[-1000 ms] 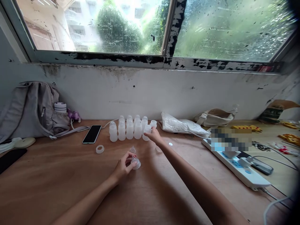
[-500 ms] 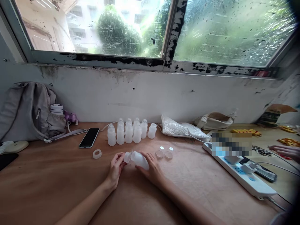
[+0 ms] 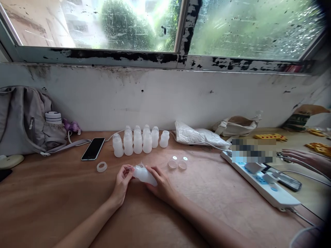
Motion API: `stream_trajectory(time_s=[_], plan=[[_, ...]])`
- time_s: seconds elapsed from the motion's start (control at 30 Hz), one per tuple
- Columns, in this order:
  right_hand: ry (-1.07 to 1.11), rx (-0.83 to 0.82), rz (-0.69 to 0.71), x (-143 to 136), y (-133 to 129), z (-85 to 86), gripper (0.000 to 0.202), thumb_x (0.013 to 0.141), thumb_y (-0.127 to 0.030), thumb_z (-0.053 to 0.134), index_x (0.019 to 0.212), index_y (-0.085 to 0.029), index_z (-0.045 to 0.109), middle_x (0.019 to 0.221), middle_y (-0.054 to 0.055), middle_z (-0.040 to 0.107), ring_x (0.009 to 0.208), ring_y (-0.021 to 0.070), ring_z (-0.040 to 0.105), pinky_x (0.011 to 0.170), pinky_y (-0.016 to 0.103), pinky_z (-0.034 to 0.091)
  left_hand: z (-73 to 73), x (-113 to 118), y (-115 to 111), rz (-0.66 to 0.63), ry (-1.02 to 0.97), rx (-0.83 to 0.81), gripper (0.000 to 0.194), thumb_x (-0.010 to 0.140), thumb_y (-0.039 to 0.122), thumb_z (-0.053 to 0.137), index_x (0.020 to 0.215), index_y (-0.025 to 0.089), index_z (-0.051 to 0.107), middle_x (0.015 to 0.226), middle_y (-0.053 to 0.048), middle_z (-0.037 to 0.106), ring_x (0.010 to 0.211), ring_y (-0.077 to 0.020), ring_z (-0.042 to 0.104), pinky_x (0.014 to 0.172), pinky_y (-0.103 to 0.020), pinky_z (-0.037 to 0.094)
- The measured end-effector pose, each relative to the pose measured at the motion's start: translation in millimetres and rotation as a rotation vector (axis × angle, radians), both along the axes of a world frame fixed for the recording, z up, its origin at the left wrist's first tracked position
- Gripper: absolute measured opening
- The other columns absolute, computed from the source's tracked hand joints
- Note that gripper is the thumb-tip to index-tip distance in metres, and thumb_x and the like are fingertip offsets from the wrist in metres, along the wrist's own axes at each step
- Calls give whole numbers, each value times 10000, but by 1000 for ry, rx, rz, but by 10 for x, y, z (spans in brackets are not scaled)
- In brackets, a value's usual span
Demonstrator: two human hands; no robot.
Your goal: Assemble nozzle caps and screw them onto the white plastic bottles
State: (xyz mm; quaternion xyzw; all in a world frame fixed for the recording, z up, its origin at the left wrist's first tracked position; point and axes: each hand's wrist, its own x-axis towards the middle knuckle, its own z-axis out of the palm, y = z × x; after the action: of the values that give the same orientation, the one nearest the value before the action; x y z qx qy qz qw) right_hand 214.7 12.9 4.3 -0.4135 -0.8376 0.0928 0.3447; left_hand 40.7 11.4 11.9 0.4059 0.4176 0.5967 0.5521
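Note:
My right hand (image 3: 159, 182) is wrapped round a frosted white bottle (image 3: 145, 175), tilted with its mouth toward the left. At that mouth my left hand (image 3: 123, 178) pinches a small translucent cap, mostly hidden by the fingers, against the bottle neck. Behind the hands stand several frosted bottles (image 3: 138, 143) in rows, most with clear domed tops. One shorter bottle (image 3: 164, 139) at their right end has no dome. A translucent ring (image 3: 101, 167) lies to the left of my hands. Two clear round lids (image 3: 172, 164), with two small white discs (image 3: 175, 158) behind them, lie to the right.
A phone (image 3: 93, 149) and a grey backpack (image 3: 23, 120) are at the left. At the back lies a silvery white pouch (image 3: 199, 136). A power strip (image 3: 266, 186) with cables runs along the right. Another person's hand (image 3: 302, 158) is at far right.
My left hand has brought the translucent cap against the bottle mouth; they were slightly apart before. The view has shifted a little. The other person's hand has moved further into view.

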Motion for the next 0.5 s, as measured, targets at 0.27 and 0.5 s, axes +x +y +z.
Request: stream_trajectory(time_s=[0.27,0.5], plan=[[74,15,54,24,-22,-51,572,694,-257,574,1218,-204,350,1050,93,554,934,224,542,802,345,450,6,-7,-42,-67,57,86,202,701,302,598,847,174,540,843,-23,578,789,-137,529,702,-231,410],[26,-2,57,12,-33,11,532,734,-341,536,1218,-206,363,1084,91,556,951,224,537,810,345,438,14,-22,-35,-114,51,145,205,739,287,534,909,181,579,881,-30,576,829,-154,513,739,-240,382]])
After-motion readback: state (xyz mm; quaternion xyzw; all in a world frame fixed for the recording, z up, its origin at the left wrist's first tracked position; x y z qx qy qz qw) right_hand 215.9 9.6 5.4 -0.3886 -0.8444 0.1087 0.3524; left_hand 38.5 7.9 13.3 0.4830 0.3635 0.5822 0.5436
